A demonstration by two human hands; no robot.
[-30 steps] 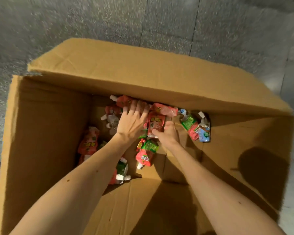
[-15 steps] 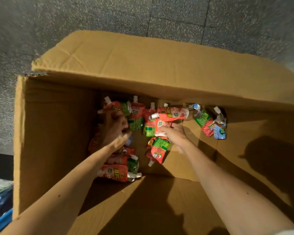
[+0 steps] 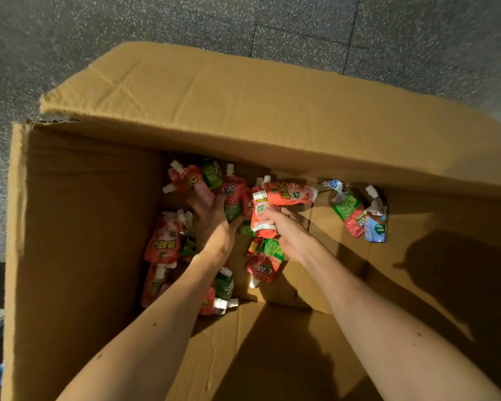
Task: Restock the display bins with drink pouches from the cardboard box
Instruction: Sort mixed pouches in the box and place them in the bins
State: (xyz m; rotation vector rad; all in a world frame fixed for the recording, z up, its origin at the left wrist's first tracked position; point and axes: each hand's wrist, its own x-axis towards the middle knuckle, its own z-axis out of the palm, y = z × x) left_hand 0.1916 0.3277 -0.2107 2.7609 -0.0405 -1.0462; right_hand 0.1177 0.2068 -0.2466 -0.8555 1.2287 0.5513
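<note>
Dark grey speckled floor (image 3: 185,27) with thin tile seams, dimly lit from above.

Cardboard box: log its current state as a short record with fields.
container: cardboard box, open, on speckled floor
contents: red and green drink pouches, loose on the bottom
outlier: blue pouch, far right
left hand: spread over pouches at the left heap, grip unclear
right hand: closed on a red pouch
display bins: not in view
</note>
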